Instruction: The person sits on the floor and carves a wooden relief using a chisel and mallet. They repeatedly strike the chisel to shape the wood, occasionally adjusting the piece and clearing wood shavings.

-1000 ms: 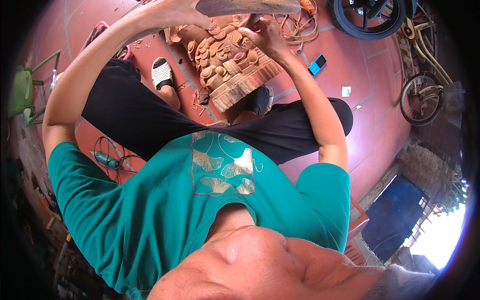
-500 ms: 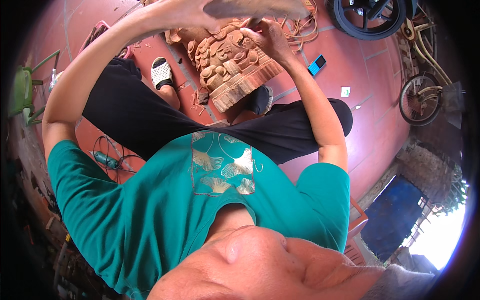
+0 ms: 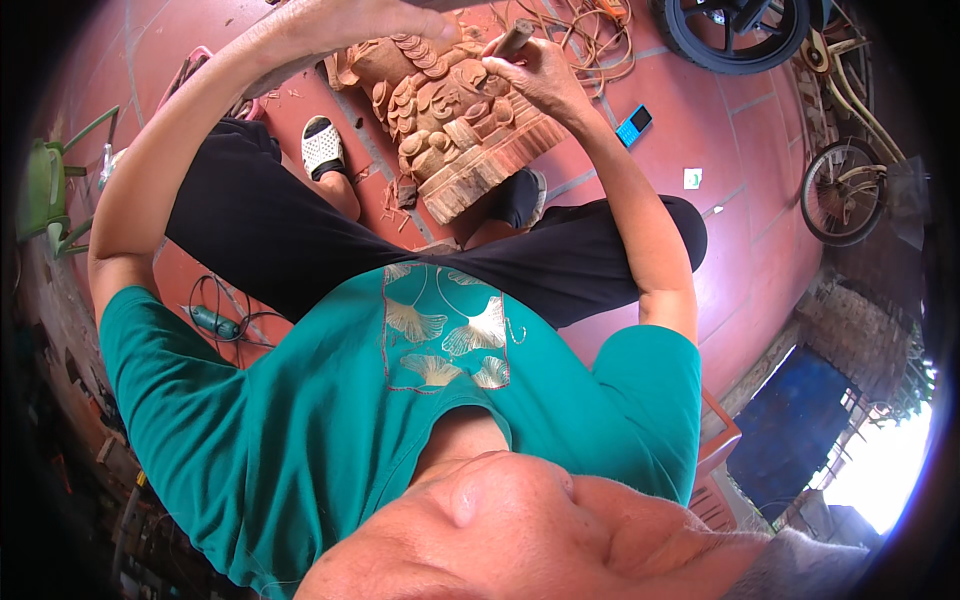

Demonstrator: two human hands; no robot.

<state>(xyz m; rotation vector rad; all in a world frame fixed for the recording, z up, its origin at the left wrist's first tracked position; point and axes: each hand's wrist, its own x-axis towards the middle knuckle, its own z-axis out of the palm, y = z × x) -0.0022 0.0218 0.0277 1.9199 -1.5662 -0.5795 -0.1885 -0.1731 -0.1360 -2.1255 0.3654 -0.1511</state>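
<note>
A carved block of reddish-brown wood [image 3: 450,130], covered with rounded relief, stands on the floor between my legs. Over its far right part, my right hand [image 3: 545,78] is closed around a chisel [image 3: 516,38]. Only the butt of the chisel's round handle shows; its blade is hidden. My left hand [image 3: 385,22] hovers above the far left of the carving, cut off by the upper edge. A thumb-like digit points right, but the other fingers and anything they hold are out of sight.
Wood chips [image 3: 397,195] lie by my sandalled foot [image 3: 322,148]. To the right are a blue phone [image 3: 633,126], an orange cable [image 3: 605,72], a black wheel [image 3: 735,35] and a bicycle wheel [image 3: 843,190]. A green chair [image 3: 45,185] and a dark cord [image 3: 240,330] are at left.
My left hand has moved back to the left and up, and the long blurred brownish shape beside it has left the view. The chisel's handle end now shows in my right hand, which has barely moved.
</note>
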